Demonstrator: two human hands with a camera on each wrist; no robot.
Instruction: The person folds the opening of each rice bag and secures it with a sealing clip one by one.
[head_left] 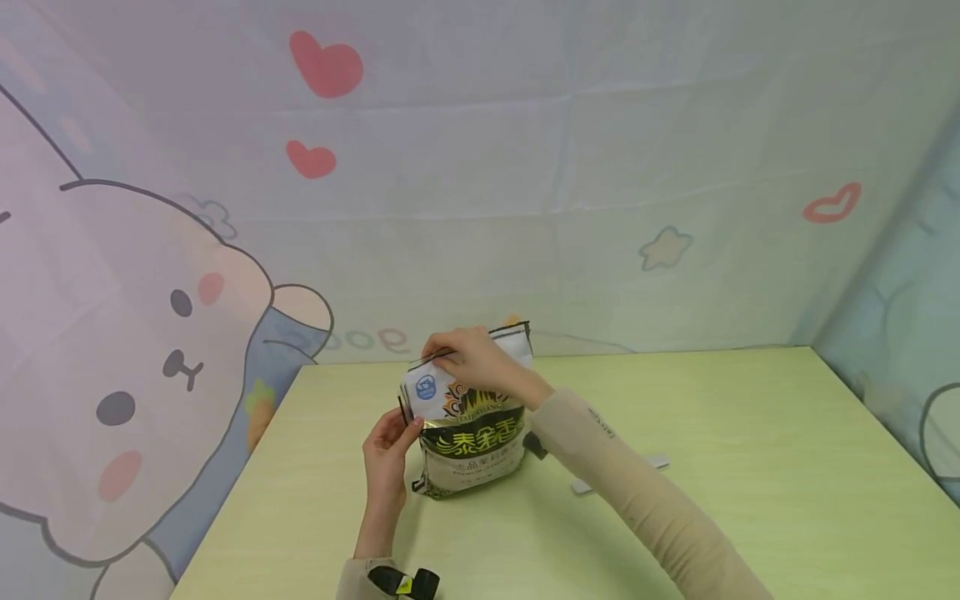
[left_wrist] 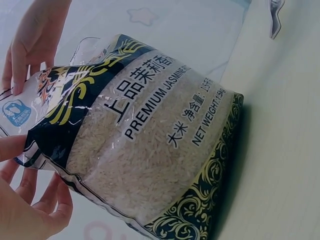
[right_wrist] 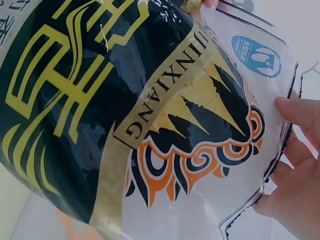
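A bag of jasmine rice (head_left: 480,467) stands upright on the table, its clear lower part showing white grains in the left wrist view. My left hand (head_left: 386,454) pinches the bag's left side edge, just below its white upper part, between thumb and fingers. Higher up, my right hand (head_left: 480,360) reaches across the front and grips the top edge, thumb on one face and fingers on the other, as the right wrist view shows. The white top leans and creases around the right hand. Whether the bag's mouth is sealed cannot be told.
A slim white strip-shaped item (head_left: 658,462) lies on the pale yellow-green table (head_left: 750,467), partly covered by the right sleeve (head_left: 630,492). Behind the table hangs a printed cloth (head_left: 480,167) with hearts and a cartoon bear.
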